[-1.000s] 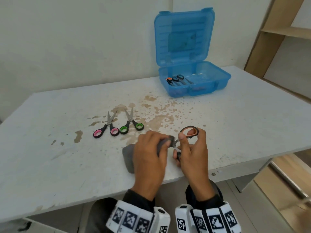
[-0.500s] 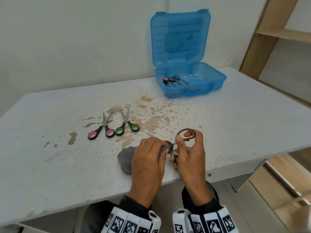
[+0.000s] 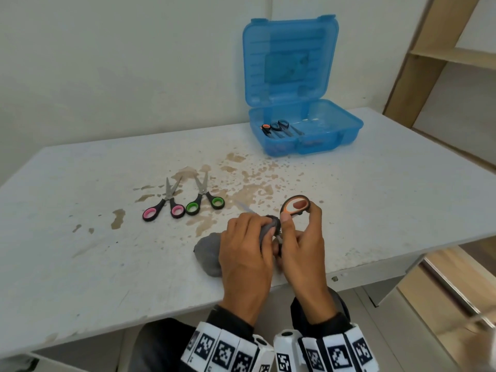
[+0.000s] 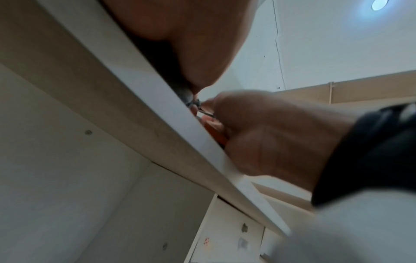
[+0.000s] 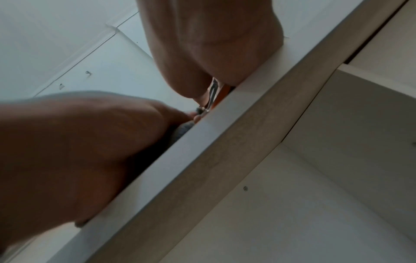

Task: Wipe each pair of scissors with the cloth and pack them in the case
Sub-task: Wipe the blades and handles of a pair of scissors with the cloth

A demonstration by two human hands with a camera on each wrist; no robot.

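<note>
My right hand (image 3: 300,237) grips a pair of orange-handled scissors (image 3: 296,204) near the table's front edge, one finger through the upper loop. My left hand (image 3: 245,245) holds a grey cloth (image 3: 209,251) wrapped round the blades by the pivot; a blade tip (image 3: 243,206) pokes out past the knuckles to the upper left. Pink-handled scissors (image 3: 164,208) and green-handled scissors (image 3: 205,201) lie side by side on the table to the left. The blue case (image 3: 349,127) stands open at the back with two pairs of scissors (image 3: 276,128) inside. Both wrist views show the hands from below the table edge.
The white table (image 3: 80,251) has brown stains (image 3: 249,189) across its middle. A wooden shelf unit (image 3: 434,57) stands at the right beyond the table. The table's front edge (image 3: 375,275) runs just under my wrists.
The left hand with the cloth has slid along the blades toward the handles, so a blade tip now shows beyond it. The right hand has held the scissors in place.
</note>
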